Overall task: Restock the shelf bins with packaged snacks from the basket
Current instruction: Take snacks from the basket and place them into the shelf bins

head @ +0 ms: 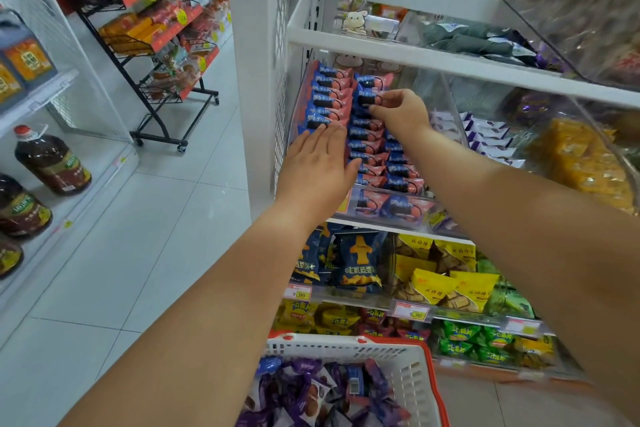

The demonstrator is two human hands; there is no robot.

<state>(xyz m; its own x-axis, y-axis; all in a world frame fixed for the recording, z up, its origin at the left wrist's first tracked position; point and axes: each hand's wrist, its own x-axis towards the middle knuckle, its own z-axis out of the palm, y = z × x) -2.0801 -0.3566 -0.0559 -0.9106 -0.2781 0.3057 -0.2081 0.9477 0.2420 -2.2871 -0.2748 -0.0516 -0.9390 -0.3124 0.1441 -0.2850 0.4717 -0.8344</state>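
Basket (408,362): nearest you, low in the middle, white with a red rim, loaded with purple and blue snack packs (311,388).
Lower shelves (363,303): just beyond the basket, rows of dark blue, yellow, red and green bags behind price tags.
Your left hand (320,163): fingers straight and flat, pressing on the near end of the left row of blue-and-pink packets (327,104); it grips nothing.
Your right hand (401,114): farther in, thumb and fingers pinching one blue-and-pink packet (367,99) above the middle row.
Bin (391,210): clear-fronted, on the sloping shelf at the left end of the rack, holding the blue-and-pink packets in tidy rows running near to far.
Neighbouring bins: to the right, white-and-purple packs (491,142), then yellow ones (581,163).
Upper shelf (415,57): farther and higher, dark green packs in a clear bin.
Far left: a black wire rack (156,55) of goods on the tiled floor, with oil bottles (52,163) on a shelf nearer you.
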